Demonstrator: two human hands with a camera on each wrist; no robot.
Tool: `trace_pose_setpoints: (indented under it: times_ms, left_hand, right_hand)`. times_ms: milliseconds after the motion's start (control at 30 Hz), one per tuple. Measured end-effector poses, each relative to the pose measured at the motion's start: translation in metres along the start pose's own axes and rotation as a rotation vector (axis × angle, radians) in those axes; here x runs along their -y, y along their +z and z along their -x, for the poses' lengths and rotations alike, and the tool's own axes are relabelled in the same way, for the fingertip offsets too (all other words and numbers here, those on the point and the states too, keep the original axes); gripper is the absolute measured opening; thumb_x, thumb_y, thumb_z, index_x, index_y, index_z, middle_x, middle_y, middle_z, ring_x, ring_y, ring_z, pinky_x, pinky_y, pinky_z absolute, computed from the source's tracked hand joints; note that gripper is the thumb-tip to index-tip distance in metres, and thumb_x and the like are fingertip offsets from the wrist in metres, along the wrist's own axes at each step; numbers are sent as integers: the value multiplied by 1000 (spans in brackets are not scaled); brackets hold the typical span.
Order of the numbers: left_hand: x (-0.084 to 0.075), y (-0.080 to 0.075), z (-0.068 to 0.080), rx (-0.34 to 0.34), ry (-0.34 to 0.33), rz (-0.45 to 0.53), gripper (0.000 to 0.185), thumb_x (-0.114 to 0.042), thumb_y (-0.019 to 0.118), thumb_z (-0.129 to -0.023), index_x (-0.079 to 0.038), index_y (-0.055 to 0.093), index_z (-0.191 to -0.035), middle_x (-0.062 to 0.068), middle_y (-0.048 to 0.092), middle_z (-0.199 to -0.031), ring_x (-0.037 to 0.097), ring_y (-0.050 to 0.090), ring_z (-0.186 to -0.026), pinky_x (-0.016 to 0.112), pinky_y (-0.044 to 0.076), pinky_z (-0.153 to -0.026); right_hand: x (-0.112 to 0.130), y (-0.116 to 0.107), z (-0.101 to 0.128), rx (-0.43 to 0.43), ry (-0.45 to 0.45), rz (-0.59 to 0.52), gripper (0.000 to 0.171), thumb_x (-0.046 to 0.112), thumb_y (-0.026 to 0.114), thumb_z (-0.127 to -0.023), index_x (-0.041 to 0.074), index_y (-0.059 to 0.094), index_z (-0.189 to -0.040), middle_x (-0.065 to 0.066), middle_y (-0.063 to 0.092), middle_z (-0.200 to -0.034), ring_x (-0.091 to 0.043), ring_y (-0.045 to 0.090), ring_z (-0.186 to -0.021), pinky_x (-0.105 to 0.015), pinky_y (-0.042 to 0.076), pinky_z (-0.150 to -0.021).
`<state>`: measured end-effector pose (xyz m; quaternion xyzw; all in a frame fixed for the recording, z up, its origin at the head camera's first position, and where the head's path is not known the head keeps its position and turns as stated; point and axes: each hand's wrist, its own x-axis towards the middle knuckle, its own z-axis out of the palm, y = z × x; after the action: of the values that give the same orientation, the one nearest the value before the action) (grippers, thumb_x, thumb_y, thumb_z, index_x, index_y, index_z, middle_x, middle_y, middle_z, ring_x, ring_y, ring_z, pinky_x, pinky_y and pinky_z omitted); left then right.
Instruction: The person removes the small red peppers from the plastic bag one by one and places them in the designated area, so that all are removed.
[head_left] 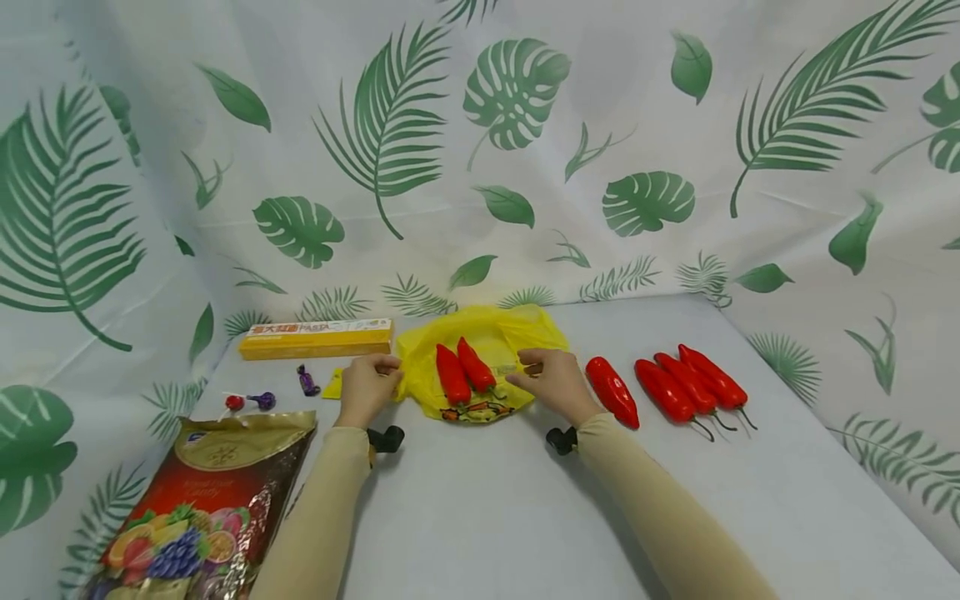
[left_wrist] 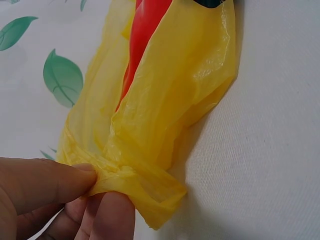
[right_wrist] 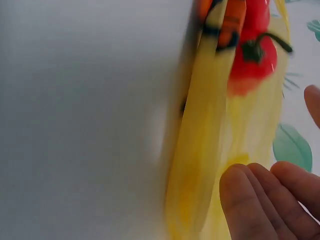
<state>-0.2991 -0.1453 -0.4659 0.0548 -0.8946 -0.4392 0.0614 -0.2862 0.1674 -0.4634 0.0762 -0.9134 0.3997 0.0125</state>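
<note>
The box (head_left: 316, 338) behind reads "PASTA". The left hand (head_left: 367, 388) pinches the yellow bag (head_left: 480, 358) at its left edge; the left wrist view shows the bunched plastic. The right hand (head_left: 553, 384) rests on the bag's right side, grip unclear. Two peppers (head_left: 463, 371) lie on the bag, mid-table.

Yellow box (head_left: 316, 338): "PASTA" legible; other lettering unreadable.
</note>
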Motion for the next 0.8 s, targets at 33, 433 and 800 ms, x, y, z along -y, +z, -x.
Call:
trace_pose_setpoints:
  times_ms: [33,433,800]
  left_hand:
    - [0,1,0,1,0,0,19,-13,73,-93,-5,78,-109,13,76,-97,15,65,-73,20,53,-62]
    - [3,2,0,11,7,18,19,-13,73,-93,-5,78,-109,13,76,-96,14,64,-70,20,52,-60]
    - [6,-2,0,9,12,11,19,-12,72,-93,-4,78,-110,15,76,-99,16,66,-71,21,52,-61]
  right_hand:
    - [3,5,-3,15,2,-15,58,33,79,-92,1,65,-138,-16,70,-136,-32,72,-115,-43,62,-94]
    - [30,53,-35,65,64,29,58,33,82,-89,2,67,-136,-11,75,-121,-24,68,-105,-39,59,-99]
    - [34,47,-26,18,19,64,44,26,82,-89,6,74,-127,-9,77,-118,-24,67,-105,-41,58,-100]
